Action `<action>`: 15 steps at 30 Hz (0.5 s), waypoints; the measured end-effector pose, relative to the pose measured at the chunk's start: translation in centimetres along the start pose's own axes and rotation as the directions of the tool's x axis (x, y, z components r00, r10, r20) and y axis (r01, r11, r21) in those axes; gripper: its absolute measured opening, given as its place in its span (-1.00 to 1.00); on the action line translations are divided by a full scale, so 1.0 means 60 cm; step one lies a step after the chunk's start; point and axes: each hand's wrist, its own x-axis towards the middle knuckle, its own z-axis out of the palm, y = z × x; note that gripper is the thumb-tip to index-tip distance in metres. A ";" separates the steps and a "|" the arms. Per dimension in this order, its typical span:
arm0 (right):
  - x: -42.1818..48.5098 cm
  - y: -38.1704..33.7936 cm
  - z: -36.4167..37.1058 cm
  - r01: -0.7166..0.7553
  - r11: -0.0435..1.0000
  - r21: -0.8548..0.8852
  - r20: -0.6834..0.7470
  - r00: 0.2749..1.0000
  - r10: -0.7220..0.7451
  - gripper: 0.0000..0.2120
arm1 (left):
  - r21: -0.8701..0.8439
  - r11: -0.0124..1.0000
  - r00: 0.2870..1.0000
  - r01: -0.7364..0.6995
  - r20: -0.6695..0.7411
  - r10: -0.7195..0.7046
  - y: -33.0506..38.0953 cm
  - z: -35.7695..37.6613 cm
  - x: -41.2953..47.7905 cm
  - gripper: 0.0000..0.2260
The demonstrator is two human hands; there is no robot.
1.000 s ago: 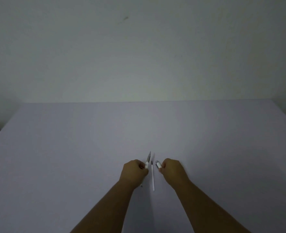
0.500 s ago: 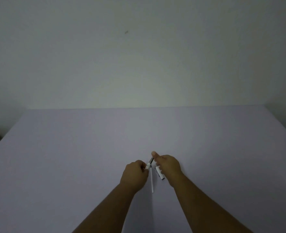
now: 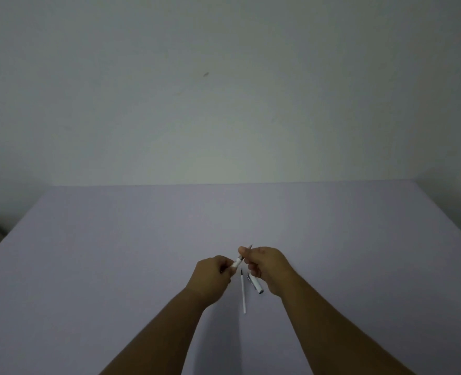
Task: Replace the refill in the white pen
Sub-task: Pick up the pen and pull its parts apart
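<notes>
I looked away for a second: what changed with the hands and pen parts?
The right hand let go of the cap, now lying on the table, and moved in to pinch the pen's tip. The left hand kept the barrel; the loose refill stayed put.

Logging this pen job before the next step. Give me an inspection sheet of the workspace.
Surface: pale lavender table, plain.
Job's things: white pen barrel held between both hands, its tip pointing up and away; loose refill lying on the table; white pen cap lying just right of it.
Clutter: nothing seen.
Hands: left hand closed on the barrel's lower end; right hand pinching its tip end.
Cables: nothing seen.
Surroundings: bare wall with a small dark mark.
</notes>
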 end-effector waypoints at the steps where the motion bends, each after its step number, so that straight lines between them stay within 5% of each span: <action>1: -0.001 0.000 -0.001 0.009 1.000 -0.006 -0.018 1.000 -0.009 -0.83 | 0.012 1.000 1.000 -0.005 -0.001 0.005 0.002 0.000 -0.001 -0.83; 5: -0.004 -0.003 -0.005 0.036 0.983 0.180 0.068 0.997 -0.049 -0.90 | 0.048 0.999 0.999 -0.021 -0.029 0.023 0.007 -0.001 -0.001 -0.83; 10: -0.008 0.000 -0.004 0.038 0.995 0.088 -0.040 0.999 -0.035 -0.87 | 0.101 0.993 0.997 -0.053 -0.044 0.058 0.009 0.004 -0.002 -0.83; 15: -0.013 -0.011 -0.005 0.014 0.972 0.235 0.028 0.999 -0.021 -0.92 | 0.110 0.993 0.997 -0.050 -0.058 0.056 0.012 0.003 -0.003 -0.83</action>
